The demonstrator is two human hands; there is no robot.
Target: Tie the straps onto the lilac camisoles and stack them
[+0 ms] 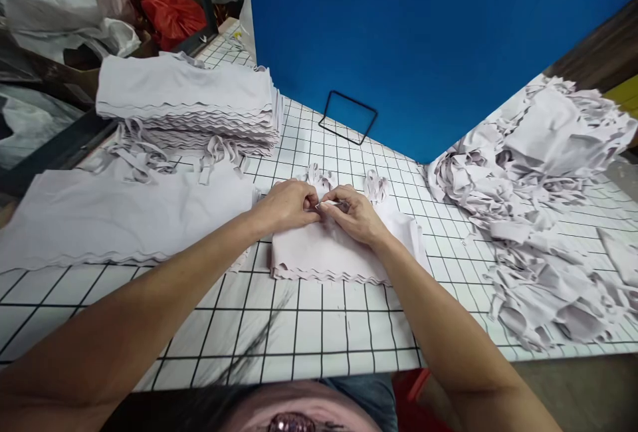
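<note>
- On the counter, with its white top and black grid, a small stack of white cloth pieces lies at the centre, squarely before the person; I take that stack as the middle of the clock, with twelve pointing away from the person.
- The left hand comes in from eight o'clock, fingers curled, thumb and forefinger pinching a bit of white fabric over the stack's upper part.
- The right hand reaches in from four o'clock and grips the same bit, its fingertips nearly meeting those of the left.
- Two bunches of looped straps stick out along the stack's far edge, at about twelve and one; the near edge is wavy.
- At nine o'clock, just beside it, lies a wider layered stack with strap loops at its far side.
- Toward ten rises a tall folded pile, its many edges rippled.
- From two round to four sprawls a tangled heap of white pieces.
- Near twelve, a thin black frame sits by the foot of a blue panel.
- Farther off, toward eleven, I see a red plastic bag.
</note>
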